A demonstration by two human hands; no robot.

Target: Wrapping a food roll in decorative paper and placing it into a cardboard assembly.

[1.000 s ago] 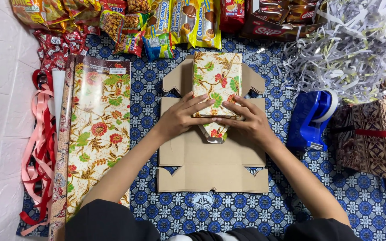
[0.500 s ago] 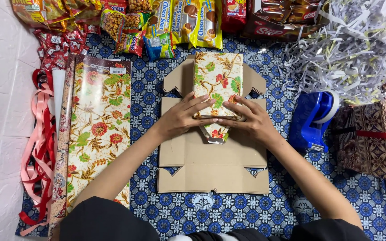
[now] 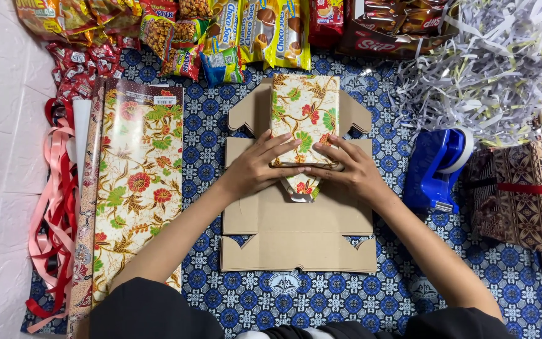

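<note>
A box wrapped in cream floral paper (image 3: pixel 304 110) lies on a flattened cardboard box (image 3: pixel 296 226) in the middle of the blue patterned cloth. My left hand (image 3: pixel 258 166) presses flat on the near left corner of the wrapped box. My right hand (image 3: pixel 346 166) presses on its near right corner, fingertips meeting the left hand's. A triangular paper flap (image 3: pixel 301 187) sticks out toward me below my hands, unfolded.
A roll of floral wrapping paper (image 3: pixel 130 188) lies at the left beside red and pink ribbons (image 3: pixel 51 220). Snack packets (image 3: pixel 221 31) line the far edge. Shredded paper (image 3: pixel 490 69), a blue tape dispenser (image 3: pixel 437 169) and a wrapped gift with red ribbon (image 3: pixel 522 194) sit right.
My hands have shifted slightly on the near end of the wrapped box, fingers spreading flatter. The box and cardboard have not moved.
</note>
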